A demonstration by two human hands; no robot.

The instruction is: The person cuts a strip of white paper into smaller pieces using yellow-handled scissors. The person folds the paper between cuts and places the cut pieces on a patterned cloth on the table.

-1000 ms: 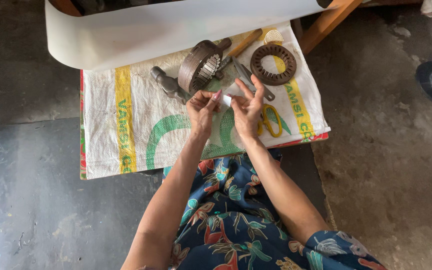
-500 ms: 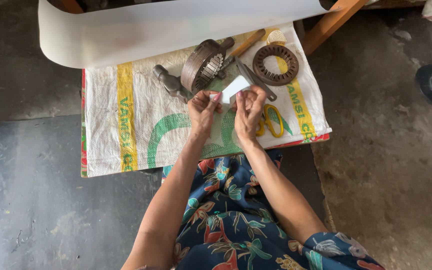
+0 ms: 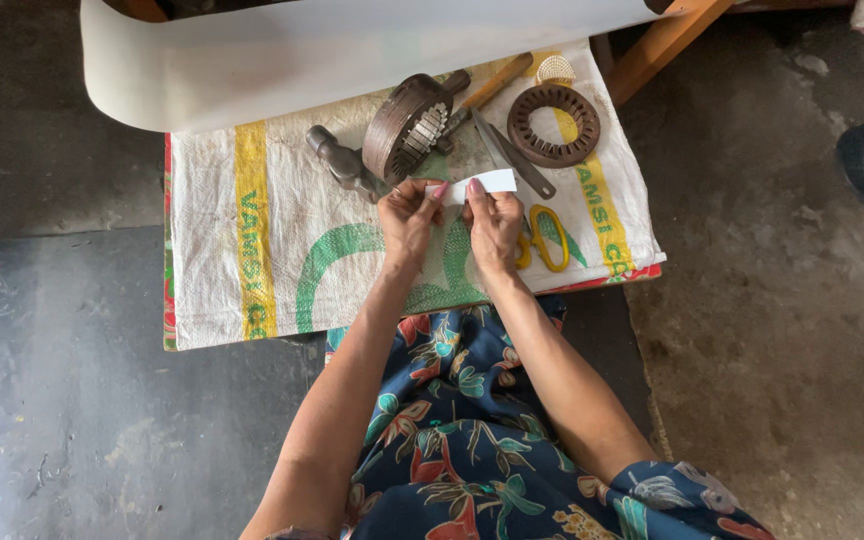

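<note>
White paper strip [image 3: 487, 184] held between both hands, up off the sack [image 3: 252, 260], just below the metal parts. Long axis runs roughly left-right, slight tilt up to the right. Most of the strip sticks out past the right hand's side; the left end is covered by fingers.

Left hand [image 3: 408, 215]: thumb and fingers pinched on the strip's left end, pink nail showing at the top. Right hand [image 3: 495, 225]: also pinching, fingers closed on the strip near its middle, free end pokes out rightward above it. Hands nearly touching, side by side, both equally near the strip. No spread fingers on either.

Around: round toothed metal piece [image 3: 407, 125] on edge just above left hand, near but apart from it. Dark hammer head [image 3: 337, 162] to its left. Wooden-handled tool [image 3: 492, 88] leans up-right behind the toothed piece. Grey blade [image 3: 517, 160] lies diagonal, just above the strip's right end, can't tell if touching. Dark slotted ring [image 3: 553, 124] flat, further right. Yellow scissors [image 3: 544, 238] right beside the right hand, partly hidden by it.

All on a woven white sack w/ yellow and green print, spread on the floor [image 3: 72, 400]. Wide roll of pale sheet [image 3: 332, 50] curves across the top edge. Person's lap in dark floral cloth [image 3: 452, 440] below the sack.
</note>
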